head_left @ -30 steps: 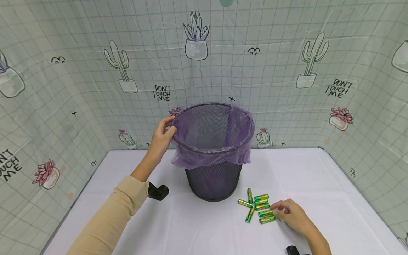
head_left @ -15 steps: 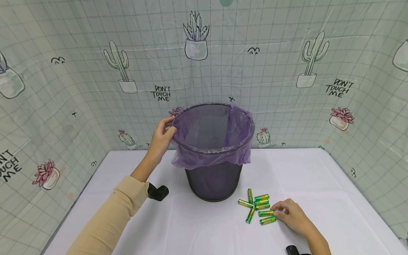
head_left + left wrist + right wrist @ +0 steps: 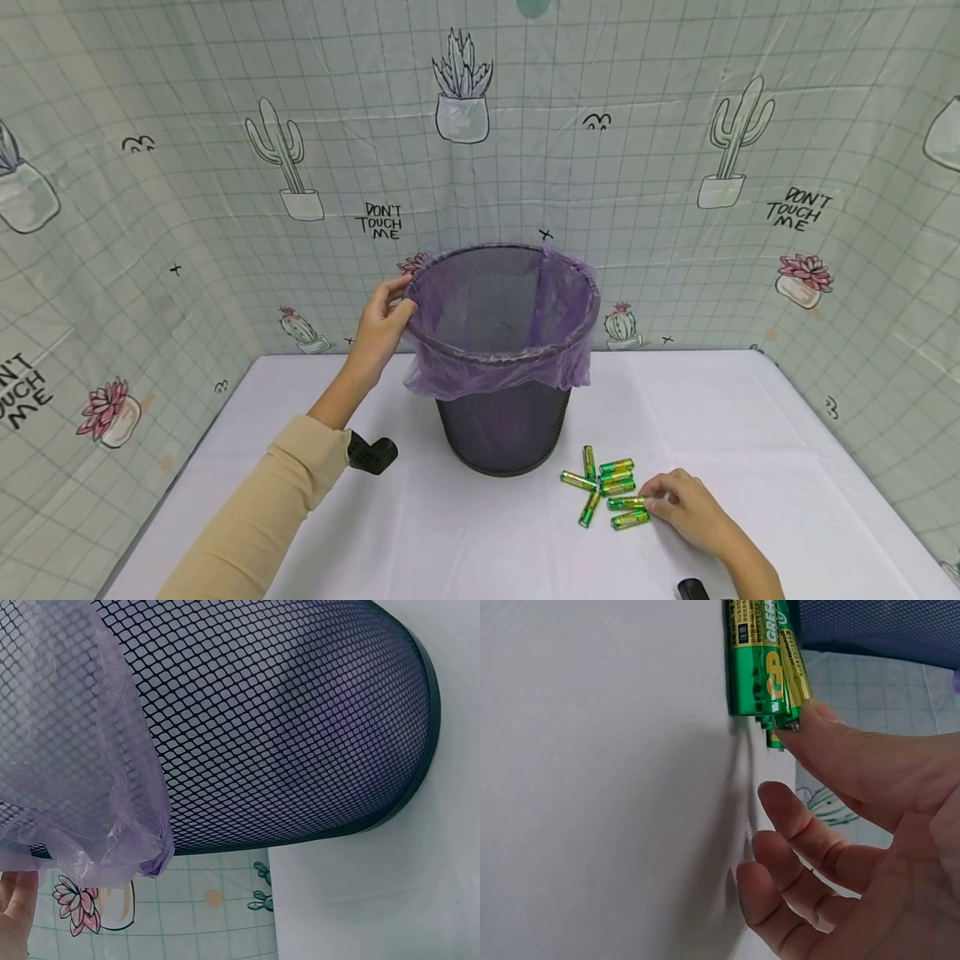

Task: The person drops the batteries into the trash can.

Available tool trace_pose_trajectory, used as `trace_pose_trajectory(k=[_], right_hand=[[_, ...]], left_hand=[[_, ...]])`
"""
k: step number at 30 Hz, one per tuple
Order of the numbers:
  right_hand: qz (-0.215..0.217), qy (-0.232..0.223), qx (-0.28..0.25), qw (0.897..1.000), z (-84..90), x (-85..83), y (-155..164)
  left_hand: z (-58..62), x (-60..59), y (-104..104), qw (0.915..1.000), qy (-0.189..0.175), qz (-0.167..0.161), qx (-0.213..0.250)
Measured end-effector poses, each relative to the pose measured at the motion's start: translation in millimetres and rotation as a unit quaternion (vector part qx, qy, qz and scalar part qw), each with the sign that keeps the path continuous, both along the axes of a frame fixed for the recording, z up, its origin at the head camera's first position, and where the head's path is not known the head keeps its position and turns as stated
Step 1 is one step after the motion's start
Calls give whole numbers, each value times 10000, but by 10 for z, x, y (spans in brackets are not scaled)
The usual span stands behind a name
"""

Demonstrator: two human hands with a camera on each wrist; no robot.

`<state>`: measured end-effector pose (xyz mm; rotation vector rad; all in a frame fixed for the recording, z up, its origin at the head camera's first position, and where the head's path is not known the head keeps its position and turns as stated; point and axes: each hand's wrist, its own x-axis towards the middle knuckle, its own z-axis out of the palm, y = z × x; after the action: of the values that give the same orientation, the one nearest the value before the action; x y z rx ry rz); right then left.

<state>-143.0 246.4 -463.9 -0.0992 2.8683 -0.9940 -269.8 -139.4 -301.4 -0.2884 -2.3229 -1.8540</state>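
Note:
A black mesh wastebasket (image 3: 504,433) stands upright at the middle of the table, lined with a purple bin bag (image 3: 480,379) folded over its rim. My left hand (image 3: 381,325) grips the rim at its left side, thumb nearest me, over the bag. To the right of the basket's base lie several green and gold batteries (image 3: 591,507). My right hand (image 3: 688,507) pinches the right end of one battery (image 3: 624,503) between thumb and index finger. In the right wrist view the thumb (image 3: 821,724) presses that battery's end, and the index finger is hidden; another battery (image 3: 756,675) lies in front.
A white cloth (image 3: 450,542) covers the table. Behind it and at both sides hangs a gridded curtain (image 3: 630,192) printed with cacti. Black camera mounts show at the left wrist (image 3: 372,452) and the right wrist (image 3: 692,589).
The battery nearest me has shifted slightly toward me, widening the gap to the pinched one. My left hand and the wastebasket have stayed in place.

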Motion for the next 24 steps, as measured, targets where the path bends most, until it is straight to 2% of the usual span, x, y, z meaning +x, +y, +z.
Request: trace_pose_trajectory(k=[7,12,24], right_hand=[[148,335,33,9993,114,14,-52],[272,707,249,9968,247,-10,-100],[541,1676,459,9833,597,-36,-192]], left_hand=[[-6,-2,0,10000,-2,-27,-3],[0,0,0,10000,-13,-24,23],[2,11,-2,10000,24,-41,27]])
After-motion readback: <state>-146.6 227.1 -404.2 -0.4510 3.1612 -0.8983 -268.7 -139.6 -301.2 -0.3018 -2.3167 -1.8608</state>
